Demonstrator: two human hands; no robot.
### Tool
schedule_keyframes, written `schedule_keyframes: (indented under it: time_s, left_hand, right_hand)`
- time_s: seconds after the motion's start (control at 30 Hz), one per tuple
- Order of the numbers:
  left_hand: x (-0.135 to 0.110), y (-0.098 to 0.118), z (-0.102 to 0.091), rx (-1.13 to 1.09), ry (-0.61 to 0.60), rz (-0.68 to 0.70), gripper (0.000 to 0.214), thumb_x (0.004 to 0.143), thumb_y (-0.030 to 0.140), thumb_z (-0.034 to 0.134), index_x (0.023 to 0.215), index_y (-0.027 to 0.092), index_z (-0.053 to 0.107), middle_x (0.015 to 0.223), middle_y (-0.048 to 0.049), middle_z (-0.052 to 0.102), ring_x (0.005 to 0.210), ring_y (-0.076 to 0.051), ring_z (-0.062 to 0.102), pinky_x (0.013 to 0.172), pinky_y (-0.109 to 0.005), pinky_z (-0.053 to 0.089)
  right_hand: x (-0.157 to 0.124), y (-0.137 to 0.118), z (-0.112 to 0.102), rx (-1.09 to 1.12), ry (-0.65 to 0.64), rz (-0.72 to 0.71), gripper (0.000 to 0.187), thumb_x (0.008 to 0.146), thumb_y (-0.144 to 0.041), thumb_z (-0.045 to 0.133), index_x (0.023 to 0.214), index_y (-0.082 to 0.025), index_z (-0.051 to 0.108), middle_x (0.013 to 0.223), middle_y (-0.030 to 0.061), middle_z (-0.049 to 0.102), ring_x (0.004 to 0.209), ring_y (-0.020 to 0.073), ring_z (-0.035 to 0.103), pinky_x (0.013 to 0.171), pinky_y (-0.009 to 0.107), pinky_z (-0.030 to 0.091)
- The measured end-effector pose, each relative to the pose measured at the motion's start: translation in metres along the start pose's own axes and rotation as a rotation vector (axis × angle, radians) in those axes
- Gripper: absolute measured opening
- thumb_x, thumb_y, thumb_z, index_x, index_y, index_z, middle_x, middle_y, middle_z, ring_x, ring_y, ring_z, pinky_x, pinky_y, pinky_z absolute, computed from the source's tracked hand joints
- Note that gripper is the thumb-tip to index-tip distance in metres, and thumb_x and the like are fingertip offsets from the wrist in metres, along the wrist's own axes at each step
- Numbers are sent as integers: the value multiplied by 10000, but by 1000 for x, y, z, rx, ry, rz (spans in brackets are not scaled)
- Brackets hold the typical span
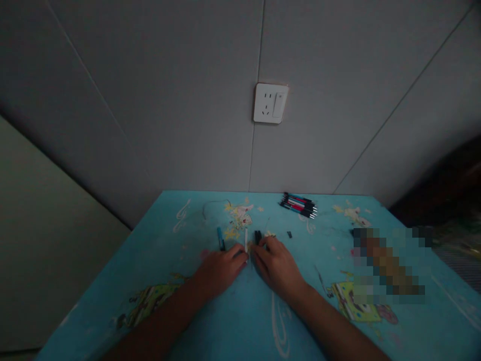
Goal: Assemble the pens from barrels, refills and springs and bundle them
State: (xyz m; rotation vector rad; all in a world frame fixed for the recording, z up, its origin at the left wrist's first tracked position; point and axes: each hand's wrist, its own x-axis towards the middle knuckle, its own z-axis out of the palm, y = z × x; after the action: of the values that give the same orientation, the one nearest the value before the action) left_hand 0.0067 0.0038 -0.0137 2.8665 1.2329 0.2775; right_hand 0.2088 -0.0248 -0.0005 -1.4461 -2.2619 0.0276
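Observation:
My left hand (pixel 225 264) rests on the table with its fingers closed at the lower end of a slim white stick, like a pen tube (pixel 246 239). Just left of those fingers lies a blue pen piece with a dark end (pixel 220 237). My right hand (pixel 276 259) is close by, its fingers bent and pressed together near the white stick. Two short black pen pieces (pixel 257 236) lie right beyond its fingertips. Whatever its fingers hold, if anything, is hidden. A small black clip-like piece (pixel 289 234) is to the right.
A blue cartoon-print cover (pixel 203 321) spans the table. Toward the back right lies a bundle of assembled pens (pixel 298 205) in blue, red and black. Behind stands a grey wall with a white socket (pixel 270 103). A pixelated patch (pixel 389 265) hides something at right.

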Motion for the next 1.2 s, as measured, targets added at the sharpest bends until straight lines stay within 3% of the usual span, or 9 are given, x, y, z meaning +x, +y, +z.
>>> schedule_keyframes:
  time_s: [0.47,0.63,0.8,1.03,1.2]
  left_hand:
    - [2,-6,3,14,17,30,291,1005,260,384,1118,226,649,1089,-57,663,707,-159,671,540,-236,479]
    - [-1,-8,7,-148,136,31,332,1014,282,353,1233,200,590,1113,-87,673,822,-171,690,741,-261,552]
    - [-4,-10,15,-303,260,47,331,1010,327,385,1286,202,517,1154,-93,690,952,-200,705,813,-293,574]
    - [-2,-7,8,-403,288,53,205,973,333,493,989,199,647,898,-30,742,762,-159,715,730,-261,575]
    - [-2,-5,-2,-680,292,-84,165,919,314,584,1028,219,664,959,-23,740,822,-164,709,766,-269,574]
  right_hand:
    - [-2,-4,0,55,15,-46,211,978,-244,509,1113,-211,668,1022,77,610,952,202,560,873,337,465]
    - [-2,-7,-7,145,33,-33,281,1002,-267,455,1220,-201,620,1019,83,632,947,200,578,884,337,473]
    - [-4,-6,-11,208,76,-45,337,1008,-313,458,1303,-197,571,1014,87,655,935,201,596,873,338,481]
    - [-4,-1,-5,202,59,-97,245,1009,-318,472,1090,-190,665,956,64,674,917,186,612,872,315,473]
    - [-3,1,-4,255,8,-9,206,999,-305,500,1056,-175,648,955,66,679,923,184,622,872,297,476]
